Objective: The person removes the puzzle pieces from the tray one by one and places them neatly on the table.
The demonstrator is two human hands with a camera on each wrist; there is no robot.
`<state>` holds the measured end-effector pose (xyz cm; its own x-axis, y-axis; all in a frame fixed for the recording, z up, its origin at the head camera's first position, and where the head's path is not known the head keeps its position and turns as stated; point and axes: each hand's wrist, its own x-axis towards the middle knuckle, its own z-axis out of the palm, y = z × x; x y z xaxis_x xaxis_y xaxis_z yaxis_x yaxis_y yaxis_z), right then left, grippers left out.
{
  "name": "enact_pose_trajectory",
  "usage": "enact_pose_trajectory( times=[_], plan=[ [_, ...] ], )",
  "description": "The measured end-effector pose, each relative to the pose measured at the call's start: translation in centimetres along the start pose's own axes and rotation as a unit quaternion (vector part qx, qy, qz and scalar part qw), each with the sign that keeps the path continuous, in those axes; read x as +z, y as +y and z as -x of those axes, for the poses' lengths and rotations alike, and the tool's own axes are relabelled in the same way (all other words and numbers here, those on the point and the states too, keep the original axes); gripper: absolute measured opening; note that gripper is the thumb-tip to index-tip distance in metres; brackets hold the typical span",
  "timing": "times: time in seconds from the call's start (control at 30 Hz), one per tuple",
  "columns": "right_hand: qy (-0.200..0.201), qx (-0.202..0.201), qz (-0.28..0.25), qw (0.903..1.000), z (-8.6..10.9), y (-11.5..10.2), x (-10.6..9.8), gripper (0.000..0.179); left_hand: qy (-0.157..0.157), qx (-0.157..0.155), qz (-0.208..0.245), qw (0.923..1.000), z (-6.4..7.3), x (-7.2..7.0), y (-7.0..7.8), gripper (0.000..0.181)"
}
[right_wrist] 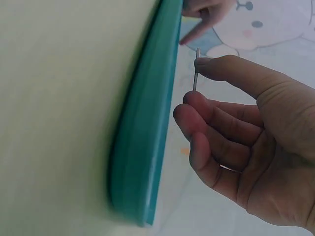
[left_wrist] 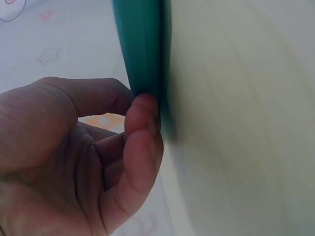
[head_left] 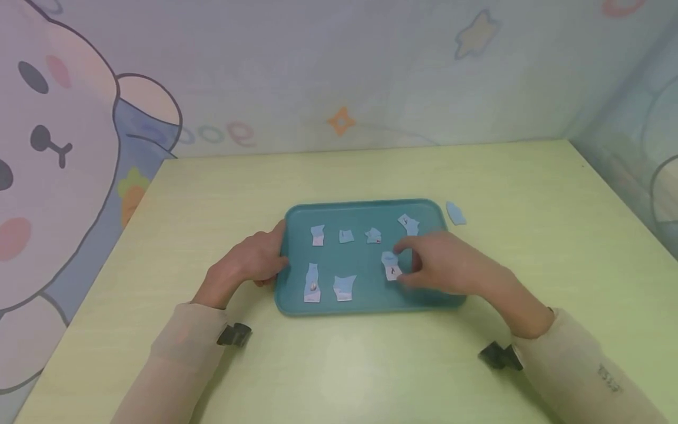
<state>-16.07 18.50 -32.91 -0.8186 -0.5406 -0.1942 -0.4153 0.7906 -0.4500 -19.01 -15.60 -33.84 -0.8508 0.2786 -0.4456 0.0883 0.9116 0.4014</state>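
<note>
Piece (head_left: 391,259) is pinched in right hand (head_left: 446,262), between thumb and fingertips, grip narrow. Held over the right half of the tray (head_left: 365,307), on the left side of that hand. Long axis is run roughly far-to-near, tilted, near end set a bit toward the tray's right edge. In the right wrist view it is seen edge-on, apart from the tray rim, so it is taken as lifted. Right hand is by far the nearer one; left hand (head_left: 258,256) is placed well apart, with the tray's left edge gripped in its fingers.

Other cutouts are spread flat on the tray. Three are set along the far edge: tall one (head_left: 318,235), squarish one (head_left: 346,236), jagged one (head_left: 373,236). Forked one (head_left: 409,225) is placed by the far right corner, partly covered by the right hand. By the near edge, toward the left corner: long strip (head_left: 312,284) and flared one (head_left: 344,287). Curved one (head_left: 455,213) is left off the tray, on the tabletop (head_left: 339,359), just beside the far right corner.

Materials: cutouts are printed pale blue and white, irregularly edged, probably stiff card. Tray is smooth teal, likely plastic, corners rounded, rim raised. Tabletop is pale yellow-green, faintly grained.
</note>
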Motion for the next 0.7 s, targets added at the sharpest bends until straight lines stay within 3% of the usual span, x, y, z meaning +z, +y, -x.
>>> enact_pose_trajectory(
  times=[0.3,0.7],
  plan=[
    [0.038,0.024,-0.012,0.9989,0.2,2.7,-2.4,0.048,0.0,0.006,-0.001,1.0,0.0,0.1,-0.1,0.065],
    [0.053,0.052,-0.052,0.9959,-0.1,5.7,-3.2,0.049,0.002,0.008,0.0,1.0,0.1,0.1,-0.1,0.062]
  ],
)
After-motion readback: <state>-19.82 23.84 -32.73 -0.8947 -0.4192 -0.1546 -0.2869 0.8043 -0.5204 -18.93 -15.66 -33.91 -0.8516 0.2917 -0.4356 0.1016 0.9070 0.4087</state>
